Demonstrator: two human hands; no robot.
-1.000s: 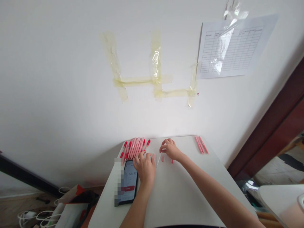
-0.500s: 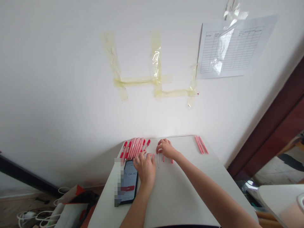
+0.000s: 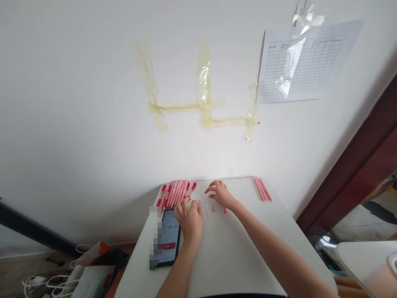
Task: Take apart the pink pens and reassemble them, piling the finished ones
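My right hand (image 3: 219,193) hovers over the back of the table with thumb and fingers apart, holding nothing. Just below its fingertips a thin white pen refill (image 3: 207,208) lies on the tabletop. Small pink pen parts (image 3: 213,207) and a short red-pink piece (image 3: 225,210) rest beside the refill. My left hand (image 3: 190,219) is low over the table with curled fingers, next to the phone. A bit of pink shows by its thumb, but what it holds is hidden. Left of it lies a row of pink pens (image 3: 176,193), some with red clips.
A phone (image 3: 169,242) showing a timer lies at the table's left. Several pink barrels (image 3: 263,189) lie at the back right of the white table (image 3: 235,256). The wall (image 3: 105,103) rises behind, with tape and a printed sheet (image 3: 300,66).
My right hand has let go of the white refill and moved slightly right, its fingers spreading. The refill now lies on the table. My left hand has stayed put.
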